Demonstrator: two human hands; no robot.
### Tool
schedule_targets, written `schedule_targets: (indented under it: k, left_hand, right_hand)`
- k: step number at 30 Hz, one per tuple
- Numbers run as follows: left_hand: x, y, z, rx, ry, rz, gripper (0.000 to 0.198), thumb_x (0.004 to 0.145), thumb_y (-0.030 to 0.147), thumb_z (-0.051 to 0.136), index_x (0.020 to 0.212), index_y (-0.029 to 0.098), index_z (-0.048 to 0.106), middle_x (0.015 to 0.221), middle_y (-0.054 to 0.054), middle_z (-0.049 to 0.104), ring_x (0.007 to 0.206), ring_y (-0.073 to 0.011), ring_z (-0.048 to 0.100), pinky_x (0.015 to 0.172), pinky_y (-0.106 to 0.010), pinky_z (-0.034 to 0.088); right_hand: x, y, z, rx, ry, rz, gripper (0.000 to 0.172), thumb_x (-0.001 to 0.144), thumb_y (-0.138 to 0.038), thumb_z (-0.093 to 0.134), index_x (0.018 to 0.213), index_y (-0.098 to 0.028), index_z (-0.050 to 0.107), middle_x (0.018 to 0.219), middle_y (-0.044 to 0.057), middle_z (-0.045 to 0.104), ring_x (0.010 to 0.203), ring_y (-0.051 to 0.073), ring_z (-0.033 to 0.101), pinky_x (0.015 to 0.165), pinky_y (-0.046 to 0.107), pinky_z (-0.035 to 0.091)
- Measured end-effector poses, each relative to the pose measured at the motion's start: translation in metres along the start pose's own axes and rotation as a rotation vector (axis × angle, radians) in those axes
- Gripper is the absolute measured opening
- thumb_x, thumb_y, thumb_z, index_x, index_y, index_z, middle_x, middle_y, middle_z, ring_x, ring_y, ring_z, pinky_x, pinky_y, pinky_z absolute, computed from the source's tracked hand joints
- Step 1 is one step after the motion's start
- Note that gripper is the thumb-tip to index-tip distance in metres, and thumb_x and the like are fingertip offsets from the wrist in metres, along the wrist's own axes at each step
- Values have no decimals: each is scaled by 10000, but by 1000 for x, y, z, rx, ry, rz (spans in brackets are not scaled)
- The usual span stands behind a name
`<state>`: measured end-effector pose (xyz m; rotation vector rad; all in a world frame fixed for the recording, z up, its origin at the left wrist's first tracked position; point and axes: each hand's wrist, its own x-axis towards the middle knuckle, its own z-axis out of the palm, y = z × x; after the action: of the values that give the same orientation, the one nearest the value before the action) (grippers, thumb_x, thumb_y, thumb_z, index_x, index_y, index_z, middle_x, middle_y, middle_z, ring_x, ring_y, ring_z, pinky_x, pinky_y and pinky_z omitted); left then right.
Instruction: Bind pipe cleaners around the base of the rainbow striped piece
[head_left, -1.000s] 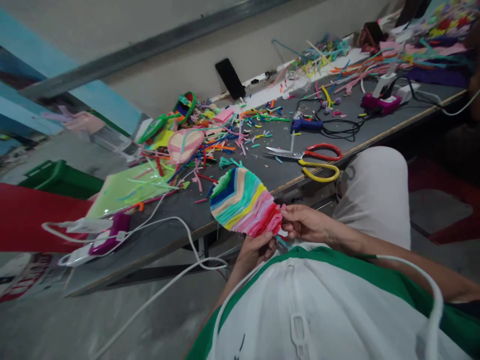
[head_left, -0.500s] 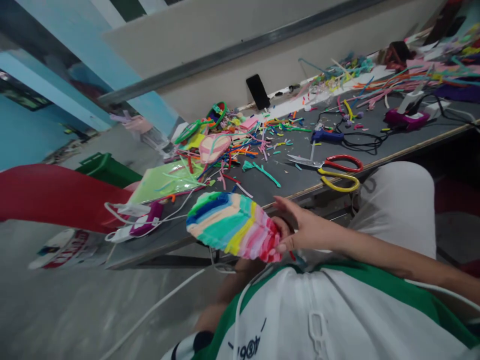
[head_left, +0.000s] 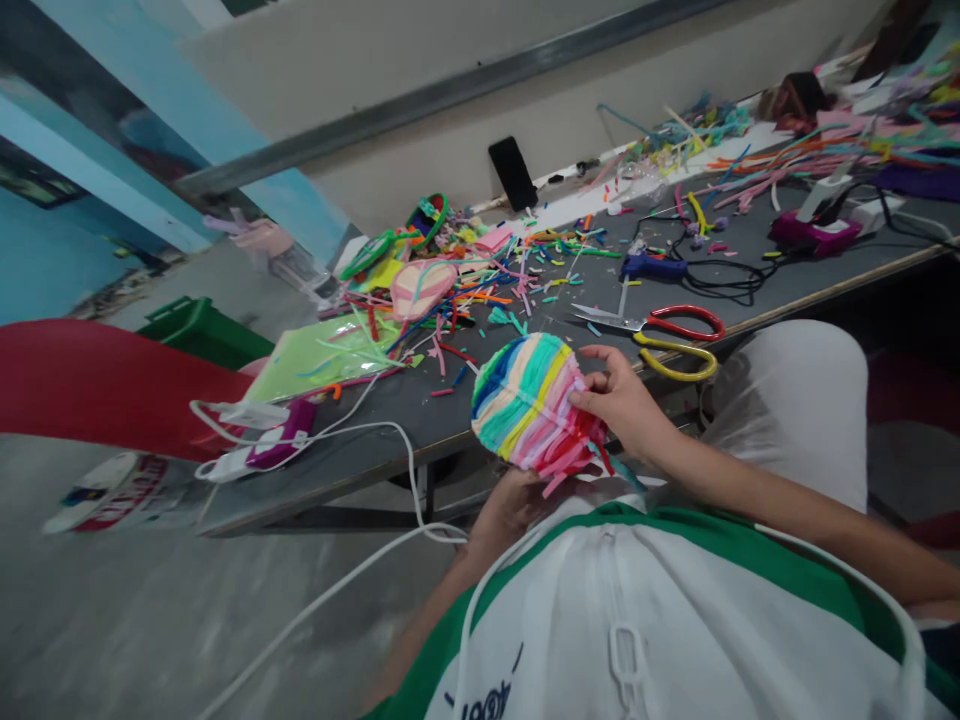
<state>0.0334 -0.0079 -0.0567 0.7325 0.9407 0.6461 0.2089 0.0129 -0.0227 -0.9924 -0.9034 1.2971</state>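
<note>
A rounded piece of fuzzy strips [head_left: 529, 395], striped blue, green, cream, yellow, pink and red, is held above the table's front edge. My right hand [head_left: 619, 395] pinches its right side between thumb and fingers. Under its lower edge is my left hand [head_left: 510, 505], whose fingers are mostly hidden behind the piece. Loose pink and red strip ends hang from the lower right of the piece. Scissors [head_left: 649, 330] with one red and one yellow handle lie open on the table, just beyond my right hand.
Cut strips [head_left: 559, 250] litter the grey table [head_left: 375, 425]. A blue glue gun [head_left: 652, 265] lies behind the scissors. A phone [head_left: 513, 173] leans on the wall. A purple and white power strip [head_left: 289, 437] with white cables is at the left; a green bin [head_left: 202, 335] stands beyond.
The striped piece has moved right and up and turned, showing loose strip ends. My right hand has moved right and up with it, and my left hand shows more below it.
</note>
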Motion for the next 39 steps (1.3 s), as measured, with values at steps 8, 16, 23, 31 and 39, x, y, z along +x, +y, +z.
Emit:
schedule_targets:
  k: [8, 16, 23, 31, 39]
  left_hand:
    - [-5, 5, -15, -271, -45, 56, 236, 745, 285, 614, 925, 132, 628, 779, -88, 690, 785, -220, 654, 739, -351, 517]
    - [-6, 10, 0, -273, 12, 63, 180, 787, 237, 613, 897, 95, 620, 649, -58, 653, 571, -132, 613, 621, -268, 529]
    - [-6, 8, 4, -281, -49, 95, 309, 816, 269, 582, 1076, 102, 578, 922, -132, 683, 793, -206, 662, 753, -346, 540]
    - [-8, 5, 9, -340, -29, 137, 295, 813, 260, 584, 1057, 92, 585, 942, -145, 684, 887, -248, 656, 825, -404, 522]
    - [-4, -4, 9, -429, 43, 230, 267, 803, 227, 594, 1050, 127, 588, 936, -105, 693, 828, -200, 669, 823, -369, 525]
  right_hand:
    - [12, 35, -20, -278, 96, -21, 534, 678, -254, 635, 1161, -240, 407, 672, -57, 554, 580, 118, 520, 546, 233, 426]
    - [-32, 7, -29, -1147, -79, -505, 245, 817, -244, 545, 1055, -221, 598, 1013, 87, 611, 958, 231, 516, 843, 390, 364]
    - [-55, 25, -21, -1295, -373, -690, 174, 854, -248, 522, 971, -232, 650, 891, 51, 676, 812, 173, 565, 690, 313, 327]
    - [-50, 30, -21, -1160, -324, -706, 84, 843, -213, 557, 844, -215, 641, 811, 1, 700, 769, 127, 608, 699, 303, 309]
    - [-52, 25, -20, -1134, -270, -684, 99, 849, -186, 534, 822, -221, 623, 786, -19, 699, 763, 120, 624, 891, 367, 265]
